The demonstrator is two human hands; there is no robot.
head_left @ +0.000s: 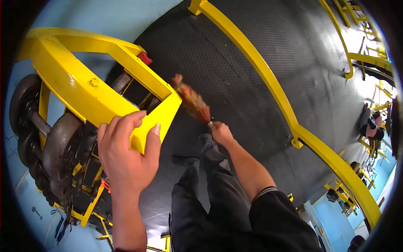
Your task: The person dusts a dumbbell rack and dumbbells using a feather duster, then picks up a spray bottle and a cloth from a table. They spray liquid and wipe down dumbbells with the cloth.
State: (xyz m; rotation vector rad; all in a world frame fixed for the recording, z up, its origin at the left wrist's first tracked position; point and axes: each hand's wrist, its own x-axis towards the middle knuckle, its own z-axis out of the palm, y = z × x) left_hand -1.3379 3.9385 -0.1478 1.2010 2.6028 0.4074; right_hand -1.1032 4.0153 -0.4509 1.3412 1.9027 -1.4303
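Observation:
My right hand [221,132] is closed around the short handle of a feather duster [194,102]. Its reddish-brown feathers are blurred and point up and left, close to the corner of a yellow steel frame [77,80]. My left hand [128,151] is at the frame's near edge, thumb spread away from loosely bent fingers, with nothing visible in it. Whether its fingertips touch the metal I cannot tell. Inside the frame, a dark metal part [121,82] shows beside a red piece [145,58].
Dark weight plates [63,145] hang on the frame's left side. A long yellow rail [260,67] curves over the black textured floor [226,54]. At far right a person [371,126] is among gym equipment. My legs are below.

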